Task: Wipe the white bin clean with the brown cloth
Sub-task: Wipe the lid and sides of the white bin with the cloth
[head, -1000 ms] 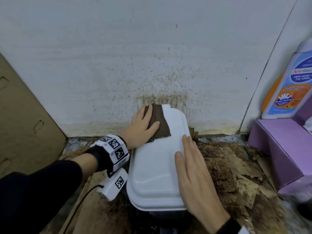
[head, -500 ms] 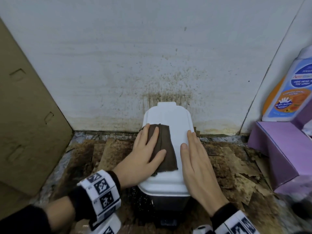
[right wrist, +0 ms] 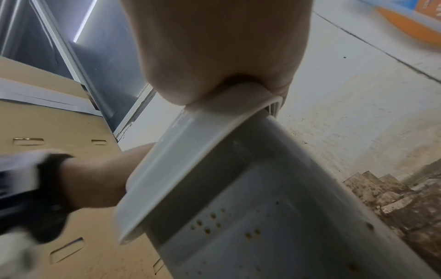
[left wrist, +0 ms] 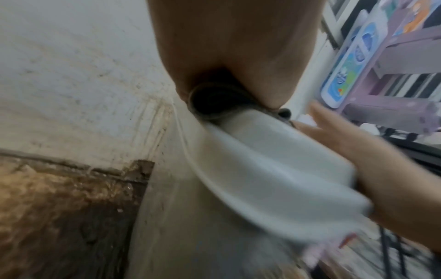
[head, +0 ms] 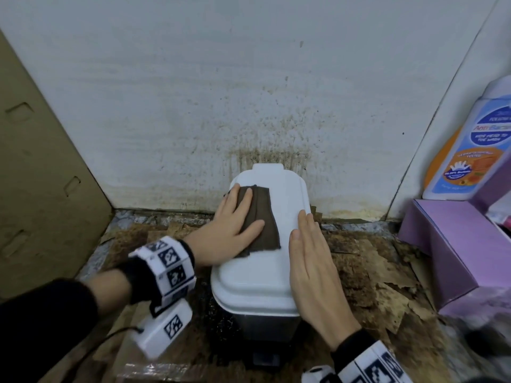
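Observation:
The white bin [head: 257, 283] stands on the floor against the stained wall, lid closed. A brown cloth [head: 262, 225] lies flat on the far left part of the lid. My left hand [head: 232, 225] presses on the cloth with straight, spread fingers. My right hand [head: 309, 261] lies flat along the lid's right edge, fingers straight and together. In the left wrist view the cloth [left wrist: 210, 102] shows dark under my palm on the lid [left wrist: 274, 169]. In the right wrist view my palm rests on the lid's rim [right wrist: 190, 160], above the spotted bin wall [right wrist: 274, 217].
A brown cardboard sheet [head: 41, 175] leans on the left. A purple box [head: 453, 244] stands on the right, with a blue and orange bottle [head: 475, 150] on it. Torn, dirty cardboard [head: 373, 266] covers the floor around the bin. The stained wall [head: 262, 92] is right behind the bin.
My left hand slid the cloth toward me along the lid, then back a little toward the wall. My right hand stayed flat on the lid's right edge. The head view shifted.

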Motion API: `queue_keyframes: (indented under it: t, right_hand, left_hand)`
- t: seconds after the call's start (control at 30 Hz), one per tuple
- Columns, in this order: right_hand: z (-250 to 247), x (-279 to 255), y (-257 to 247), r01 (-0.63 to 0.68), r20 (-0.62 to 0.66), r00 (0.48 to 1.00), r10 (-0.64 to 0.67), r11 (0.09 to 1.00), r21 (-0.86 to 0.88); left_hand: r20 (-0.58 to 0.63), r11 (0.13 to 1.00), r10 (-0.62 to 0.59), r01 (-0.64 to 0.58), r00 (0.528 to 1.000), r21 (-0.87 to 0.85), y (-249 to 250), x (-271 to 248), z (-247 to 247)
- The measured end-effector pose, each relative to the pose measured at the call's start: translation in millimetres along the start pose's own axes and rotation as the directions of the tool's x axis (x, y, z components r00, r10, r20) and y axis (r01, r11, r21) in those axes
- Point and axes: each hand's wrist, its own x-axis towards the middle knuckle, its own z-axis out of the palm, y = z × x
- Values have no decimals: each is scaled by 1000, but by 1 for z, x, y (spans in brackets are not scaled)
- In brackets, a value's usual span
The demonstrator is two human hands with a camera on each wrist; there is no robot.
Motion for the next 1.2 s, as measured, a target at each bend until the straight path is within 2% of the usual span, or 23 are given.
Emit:
queue_keyframes:
  t: [0.2, 0.4, 0.7, 0.97, 1.1, 1.2]
  right_hand:
    - [-3, 0, -5, -21, 13, 1000, 20, 998, 55]
    - [-3, -1, -7, -38, -4, 999, 38, 996, 85]
    - [-3, -1, -6, -30, -9, 1000, 30, 999, 39]
    - [-5, -3, -5, -37, 7, 999, 37, 999, 11]
    - [-5, -4, -4, -32, -1, 999, 32, 999, 10]
    - [-5, -4, -6, -28, 8, 1000, 28, 1000, 0]
  left_hand:
    - [-58, 999, 5, -2, 998, 38, -10, 58, -18]
    - [-95, 998, -10, 15, 995, 54, -12, 74, -23]
    - [-86, 998, 32, -37, 996, -57, -5, 7, 7]
    - [-150, 994, 59, -72, 987, -86, 8, -68, 44]
    - [-197, 992, 54, -75, 979, -97, 13, -80, 54]
    - [-181, 992, 39, -60, 983, -108, 14, -75, 51]
